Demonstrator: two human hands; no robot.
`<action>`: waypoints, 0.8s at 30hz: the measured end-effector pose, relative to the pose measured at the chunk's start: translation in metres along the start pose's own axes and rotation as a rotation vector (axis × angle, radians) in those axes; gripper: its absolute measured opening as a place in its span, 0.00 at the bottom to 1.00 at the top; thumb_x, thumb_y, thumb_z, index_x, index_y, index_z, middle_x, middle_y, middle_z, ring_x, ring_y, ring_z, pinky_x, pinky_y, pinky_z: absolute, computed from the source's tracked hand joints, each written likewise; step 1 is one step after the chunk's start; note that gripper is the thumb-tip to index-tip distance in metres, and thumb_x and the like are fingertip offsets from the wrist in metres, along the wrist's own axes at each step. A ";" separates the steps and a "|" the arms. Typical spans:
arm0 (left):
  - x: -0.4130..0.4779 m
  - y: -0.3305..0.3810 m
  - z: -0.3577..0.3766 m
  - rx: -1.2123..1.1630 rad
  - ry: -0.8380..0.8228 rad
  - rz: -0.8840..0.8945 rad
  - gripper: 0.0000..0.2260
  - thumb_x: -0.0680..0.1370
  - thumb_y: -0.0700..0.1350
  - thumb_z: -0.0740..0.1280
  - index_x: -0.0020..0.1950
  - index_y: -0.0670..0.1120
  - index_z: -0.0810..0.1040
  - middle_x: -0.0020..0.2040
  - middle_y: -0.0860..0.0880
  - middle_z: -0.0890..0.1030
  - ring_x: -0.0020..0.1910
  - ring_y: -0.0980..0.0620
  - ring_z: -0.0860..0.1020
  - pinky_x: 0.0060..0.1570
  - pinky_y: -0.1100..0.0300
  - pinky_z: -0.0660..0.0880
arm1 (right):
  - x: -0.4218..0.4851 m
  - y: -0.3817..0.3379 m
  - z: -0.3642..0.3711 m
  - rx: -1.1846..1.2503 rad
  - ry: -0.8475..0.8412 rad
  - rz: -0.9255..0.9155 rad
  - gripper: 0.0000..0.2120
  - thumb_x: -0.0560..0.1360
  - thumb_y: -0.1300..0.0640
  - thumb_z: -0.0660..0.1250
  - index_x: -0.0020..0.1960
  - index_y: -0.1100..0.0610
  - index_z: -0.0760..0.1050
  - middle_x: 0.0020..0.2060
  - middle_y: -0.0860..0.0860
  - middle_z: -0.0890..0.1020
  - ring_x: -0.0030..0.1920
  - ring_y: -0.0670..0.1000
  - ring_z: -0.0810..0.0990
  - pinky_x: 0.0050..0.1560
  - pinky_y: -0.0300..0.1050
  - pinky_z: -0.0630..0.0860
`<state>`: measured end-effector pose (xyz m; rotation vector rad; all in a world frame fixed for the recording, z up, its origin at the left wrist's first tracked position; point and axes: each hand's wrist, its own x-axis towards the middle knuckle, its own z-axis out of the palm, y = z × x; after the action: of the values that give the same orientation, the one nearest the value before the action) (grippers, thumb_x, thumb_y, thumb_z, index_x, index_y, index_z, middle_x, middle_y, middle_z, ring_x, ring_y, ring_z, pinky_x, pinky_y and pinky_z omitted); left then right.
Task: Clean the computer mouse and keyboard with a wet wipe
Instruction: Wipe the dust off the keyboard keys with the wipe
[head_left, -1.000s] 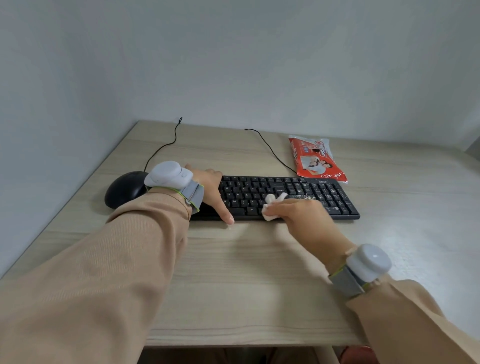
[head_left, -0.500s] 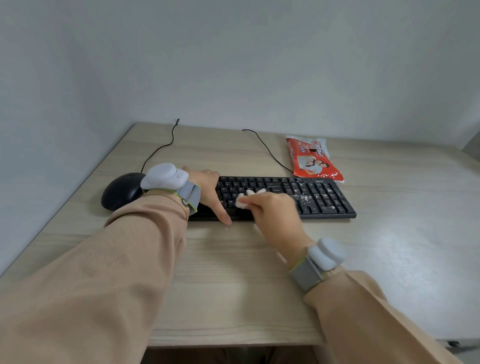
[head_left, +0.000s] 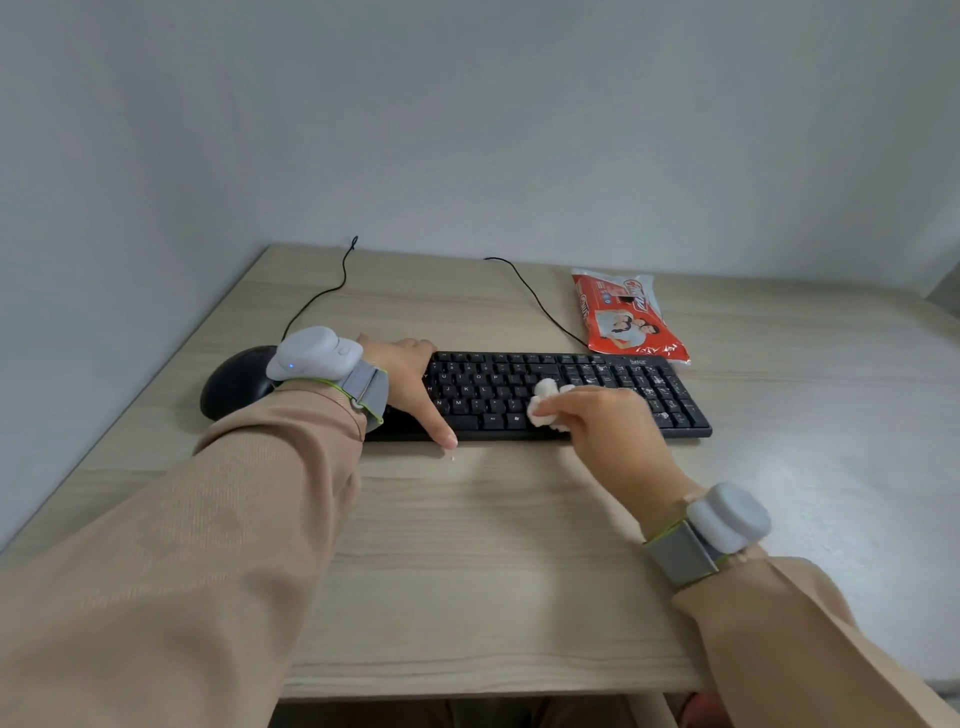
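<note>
A black keyboard (head_left: 498, 382) lies across the middle of the wooden desk (head_left: 493, 545). My right hand (head_left: 597, 426) holds a crumpled white wet wipe (head_left: 545, 402) against the keys right of the keyboard's middle. White specks dot the keys on the right side. My left hand (head_left: 410, 384) grips the keyboard's left end, with its thumb stretched along the front edge. A black mouse (head_left: 234, 382) sits left of the keyboard, partly hidden behind my left wrist.
A red and white wet wipe pack (head_left: 626, 317) lies behind the keyboard's right end. Two black cables (head_left: 535, 301) run from the mouse and keyboard toward the wall at the back. A wall also borders the desk on the left.
My right hand swept the wipe left across the keys, then back to the right near the middle. My left hand has stayed on the keyboard's left end.
</note>
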<state>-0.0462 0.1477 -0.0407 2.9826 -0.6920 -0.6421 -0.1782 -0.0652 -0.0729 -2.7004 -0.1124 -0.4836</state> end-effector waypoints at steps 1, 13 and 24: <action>0.000 0.000 0.000 0.001 -0.004 -0.003 0.57 0.52 0.73 0.73 0.73 0.49 0.58 0.73 0.52 0.65 0.71 0.48 0.65 0.69 0.46 0.56 | -0.001 0.007 -0.005 -0.019 0.014 0.038 0.14 0.74 0.68 0.65 0.50 0.54 0.84 0.47 0.51 0.86 0.47 0.49 0.84 0.57 0.41 0.77; 0.001 0.003 -0.003 0.019 -0.025 -0.014 0.57 0.54 0.72 0.73 0.74 0.48 0.56 0.73 0.52 0.64 0.71 0.48 0.65 0.69 0.46 0.55 | 0.013 -0.004 0.009 0.048 0.179 0.176 0.12 0.76 0.64 0.63 0.49 0.54 0.84 0.47 0.52 0.86 0.49 0.53 0.84 0.56 0.45 0.77; -0.001 0.003 -0.001 0.009 -0.008 -0.003 0.57 0.55 0.72 0.74 0.75 0.48 0.55 0.75 0.52 0.62 0.73 0.48 0.63 0.70 0.46 0.54 | 0.028 0.038 -0.017 -0.163 0.047 0.224 0.15 0.76 0.66 0.63 0.53 0.52 0.82 0.54 0.53 0.84 0.54 0.55 0.80 0.58 0.41 0.72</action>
<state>-0.0480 0.1457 -0.0388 2.9920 -0.6928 -0.6528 -0.1513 -0.1065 -0.0624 -2.8112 0.2511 -0.5060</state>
